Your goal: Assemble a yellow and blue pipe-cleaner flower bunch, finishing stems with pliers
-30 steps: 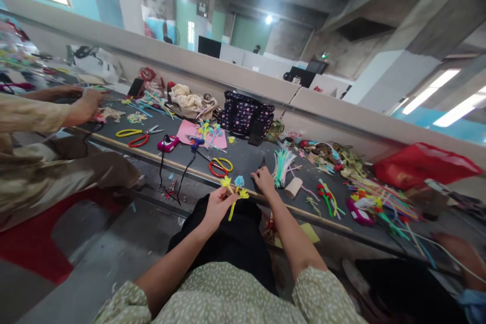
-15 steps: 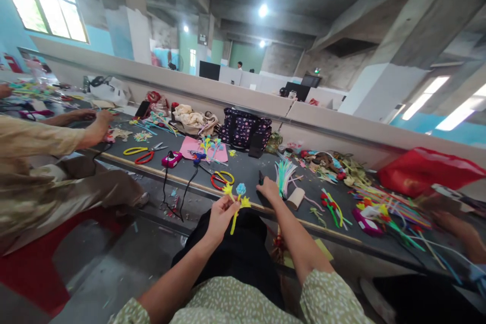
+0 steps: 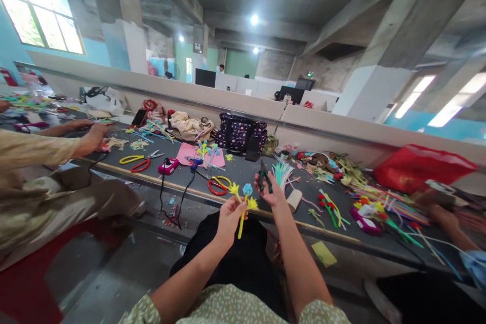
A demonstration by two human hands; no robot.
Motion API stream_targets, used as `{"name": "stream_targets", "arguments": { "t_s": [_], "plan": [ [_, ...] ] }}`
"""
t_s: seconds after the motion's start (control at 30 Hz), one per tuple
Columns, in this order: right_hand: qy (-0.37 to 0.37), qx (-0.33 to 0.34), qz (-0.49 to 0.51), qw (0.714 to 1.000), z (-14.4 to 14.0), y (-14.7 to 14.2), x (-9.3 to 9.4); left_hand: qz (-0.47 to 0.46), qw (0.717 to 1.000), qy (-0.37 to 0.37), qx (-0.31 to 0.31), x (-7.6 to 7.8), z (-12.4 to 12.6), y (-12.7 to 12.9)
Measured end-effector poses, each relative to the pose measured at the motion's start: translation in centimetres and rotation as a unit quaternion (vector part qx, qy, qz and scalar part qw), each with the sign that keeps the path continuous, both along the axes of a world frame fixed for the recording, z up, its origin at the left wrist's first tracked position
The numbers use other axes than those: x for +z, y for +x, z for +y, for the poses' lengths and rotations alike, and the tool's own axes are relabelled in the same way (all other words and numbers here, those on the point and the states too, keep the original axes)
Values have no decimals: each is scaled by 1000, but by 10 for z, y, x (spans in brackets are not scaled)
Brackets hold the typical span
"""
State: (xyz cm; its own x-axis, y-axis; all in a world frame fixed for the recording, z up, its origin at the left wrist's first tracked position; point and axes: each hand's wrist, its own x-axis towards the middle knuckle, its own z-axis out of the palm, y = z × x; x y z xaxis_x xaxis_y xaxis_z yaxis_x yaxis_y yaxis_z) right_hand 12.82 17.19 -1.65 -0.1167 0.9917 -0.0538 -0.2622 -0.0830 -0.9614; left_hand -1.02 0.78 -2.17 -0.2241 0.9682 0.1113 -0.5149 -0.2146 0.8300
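Note:
Between the thumb and fingers of my left hand (image 3: 230,217) is a small bunch of pipe-cleaner flowers (image 3: 247,190), two yellow heads and one light blue, with a yellow stem pointing down. My right hand (image 3: 274,193), palm turned up, holds dark-handled pliers (image 3: 264,178), their tips pointing up and away from me. The pliers are beside the flowers, apart from them. Just beyond my left hand, scissors with red and yellow handles (image 3: 219,185) lie on the dark table (image 3: 243,168). A bundle of green and white pipe cleaners (image 3: 281,176) lies right behind my right hand.
A cardboard tube (image 3: 294,200) and red-flowered stems (image 3: 331,207) lie to the right. A pink sheet (image 3: 186,154) and a magenta device with a cord (image 3: 168,166) are left. A patterned bag (image 3: 241,131) stands at the back. Co-workers' arms (image 3: 85,144) reach in on both sides.
My right hand has lifted the pliers off the table edge area and turned palm up, bringing them nearer the flowers. My left hand still holds the flowers, slightly further right in view.

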Motion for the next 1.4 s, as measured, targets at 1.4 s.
{"name": "stream_targets", "arguments": {
  "t_s": [1.4],
  "plan": [
    [42, 136, 252, 957, -220, 8, 13, 5, 991, 50, 123, 28, -7, -28]
  ]
}}
